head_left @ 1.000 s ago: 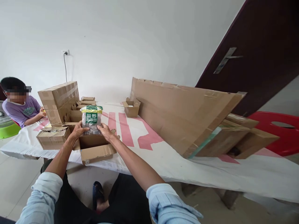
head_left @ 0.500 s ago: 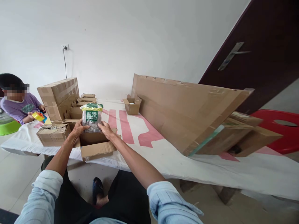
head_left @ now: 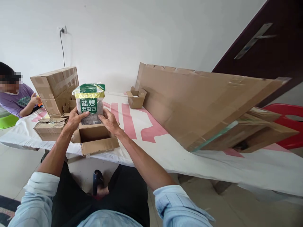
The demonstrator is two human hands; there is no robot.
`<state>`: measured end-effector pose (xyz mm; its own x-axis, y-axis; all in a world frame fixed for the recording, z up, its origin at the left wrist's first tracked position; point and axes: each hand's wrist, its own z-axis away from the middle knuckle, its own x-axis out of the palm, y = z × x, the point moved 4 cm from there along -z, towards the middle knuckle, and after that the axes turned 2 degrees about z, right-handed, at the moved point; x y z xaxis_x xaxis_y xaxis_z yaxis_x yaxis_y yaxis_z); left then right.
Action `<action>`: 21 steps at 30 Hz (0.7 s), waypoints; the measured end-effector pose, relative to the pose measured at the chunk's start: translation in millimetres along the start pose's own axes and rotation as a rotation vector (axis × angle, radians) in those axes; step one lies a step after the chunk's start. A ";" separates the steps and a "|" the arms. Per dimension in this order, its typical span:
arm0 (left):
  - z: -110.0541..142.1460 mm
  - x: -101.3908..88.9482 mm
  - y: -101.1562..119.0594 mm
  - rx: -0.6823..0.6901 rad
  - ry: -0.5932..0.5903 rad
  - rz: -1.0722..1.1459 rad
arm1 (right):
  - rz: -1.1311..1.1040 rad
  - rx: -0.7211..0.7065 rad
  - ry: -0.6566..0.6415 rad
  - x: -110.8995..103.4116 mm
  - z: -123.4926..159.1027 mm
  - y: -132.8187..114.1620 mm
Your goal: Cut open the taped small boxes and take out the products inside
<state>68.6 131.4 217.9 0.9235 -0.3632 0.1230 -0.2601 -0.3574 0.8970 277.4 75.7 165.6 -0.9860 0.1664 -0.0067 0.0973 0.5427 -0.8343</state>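
Observation:
A clear plastic snack bag (head_left: 91, 102) with a green label, white characters and a yellow band is held upright between my two hands. My left hand (head_left: 76, 119) grips its lower left side, thumb across the front. At its lower right edge, my right hand (head_left: 110, 122) closes on it with the thumb in front. Just below and behind my hands sits an open cardboard box (head_left: 99, 148), flaps spread, at the table's near edge. Its visible inside shows bare cardboard; part of it is hidden by the bag and hands.
Stacked taped cartons (head_left: 55, 88) stand at left, with a smaller carton (head_left: 48, 128) before them. A small open box (head_left: 136, 98) is farther back. A large cardboard sheet (head_left: 201, 104) leans on boxes at right. A person in a purple top (head_left: 21, 100) sits at far left.
My hands have raised the bag higher above the open box and closer to me, so more of the box's inside shows. The view has tilted slightly downward.

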 end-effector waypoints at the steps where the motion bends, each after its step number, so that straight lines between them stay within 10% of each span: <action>1: -1.3 -3.4 2.9 0.024 0.023 0.001 | 0.109 -0.024 0.005 -7.1 3.8 -2.0; 9: -32.6 -56.1 65.1 0.299 0.241 -0.136 | 0.899 0.293 -0.157 -67.6 42.6 19.5; 13: -46.2 -67.3 86.9 0.345 0.244 -0.200 | 0.770 0.349 -0.322 -63.2 60.4 30.2; 21: -41.7 -81.8 73.1 0.187 0.165 -0.461 | 0.130 0.438 -0.140 -72.0 62.1 57.7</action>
<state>-14.2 170.9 291.2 0.9822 0.0031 -0.1877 0.1518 -0.6011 0.7846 345.6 43.9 83.7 -0.9812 0.0814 -0.1751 0.1841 0.1213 -0.9754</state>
